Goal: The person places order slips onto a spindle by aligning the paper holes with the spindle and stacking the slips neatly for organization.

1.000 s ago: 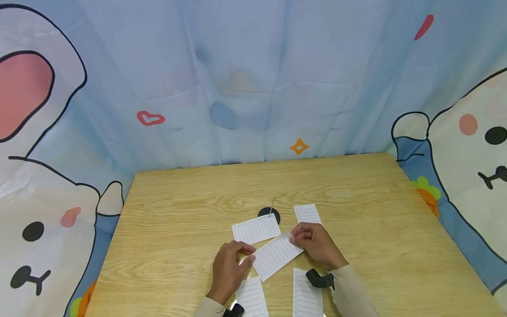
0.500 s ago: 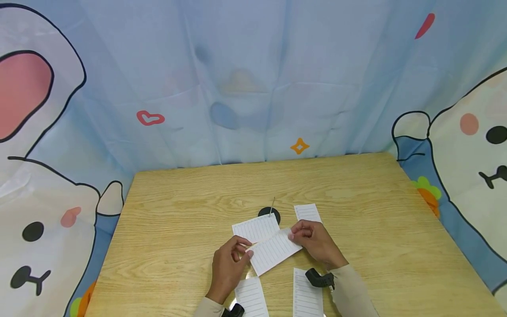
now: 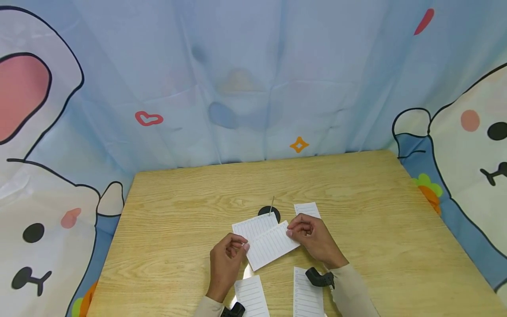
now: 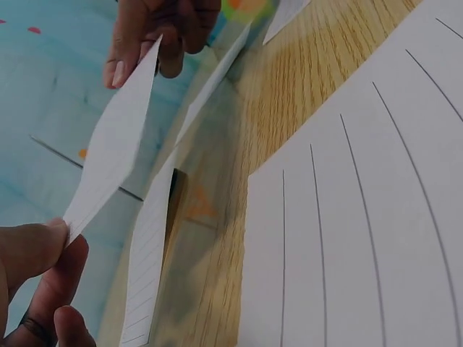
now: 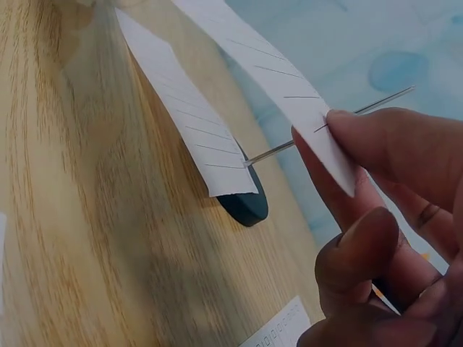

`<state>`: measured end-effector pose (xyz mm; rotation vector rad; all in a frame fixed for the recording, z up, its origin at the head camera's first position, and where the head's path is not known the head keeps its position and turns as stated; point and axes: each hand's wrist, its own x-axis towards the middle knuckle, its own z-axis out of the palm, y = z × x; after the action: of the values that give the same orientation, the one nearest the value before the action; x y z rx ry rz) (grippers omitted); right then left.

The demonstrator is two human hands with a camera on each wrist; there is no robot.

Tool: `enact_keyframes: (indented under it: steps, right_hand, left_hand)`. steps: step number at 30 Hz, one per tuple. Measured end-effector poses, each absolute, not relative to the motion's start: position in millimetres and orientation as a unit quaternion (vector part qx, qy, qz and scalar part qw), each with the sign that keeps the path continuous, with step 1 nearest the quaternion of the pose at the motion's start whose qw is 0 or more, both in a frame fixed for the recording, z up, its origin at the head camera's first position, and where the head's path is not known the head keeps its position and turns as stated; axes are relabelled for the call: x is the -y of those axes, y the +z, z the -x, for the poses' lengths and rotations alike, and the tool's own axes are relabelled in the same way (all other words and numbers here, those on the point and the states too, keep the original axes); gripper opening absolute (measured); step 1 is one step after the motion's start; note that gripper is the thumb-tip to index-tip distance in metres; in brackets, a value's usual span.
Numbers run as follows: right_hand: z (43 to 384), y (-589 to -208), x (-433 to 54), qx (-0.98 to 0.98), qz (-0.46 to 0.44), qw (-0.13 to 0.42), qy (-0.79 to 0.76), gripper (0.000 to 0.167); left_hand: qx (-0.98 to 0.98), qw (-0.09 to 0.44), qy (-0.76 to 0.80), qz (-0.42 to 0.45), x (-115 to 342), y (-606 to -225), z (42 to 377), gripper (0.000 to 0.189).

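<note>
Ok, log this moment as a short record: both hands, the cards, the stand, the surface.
Left hand: pinches one end of the held card
Right hand: pinches the other end
Held card state: white, lined, raised, not on the spike
Stand: thin spike on a round black base
Spiked card: pierced near one end
Loose on table: far card, near left card, near right card
Surface: light wood grain

Room to pass lies leftward across the table (image 3: 170, 211); the spike (image 5: 271, 152) obstructs the middle.
</note>
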<state>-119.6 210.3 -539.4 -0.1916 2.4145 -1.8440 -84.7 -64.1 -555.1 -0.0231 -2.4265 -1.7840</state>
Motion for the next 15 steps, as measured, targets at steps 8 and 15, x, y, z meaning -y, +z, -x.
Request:
enact_keyframes:
  steps: [8,15]
  right_hand:
    - [119.3,-535.6,-209.6,-0.799,0.063,0.029,-0.598,0.011]
    - [117.7,-529.9,-210.2,-0.783,0.059,0.039,-0.618,0.011]
  left_hand:
    - [0.776,0.067,-0.627,0.013,63.7,-555.9,83.7,0.016]
    - [0.77,0.05,-0.636,0.021,63.2,-555.1,83.0,0.017]
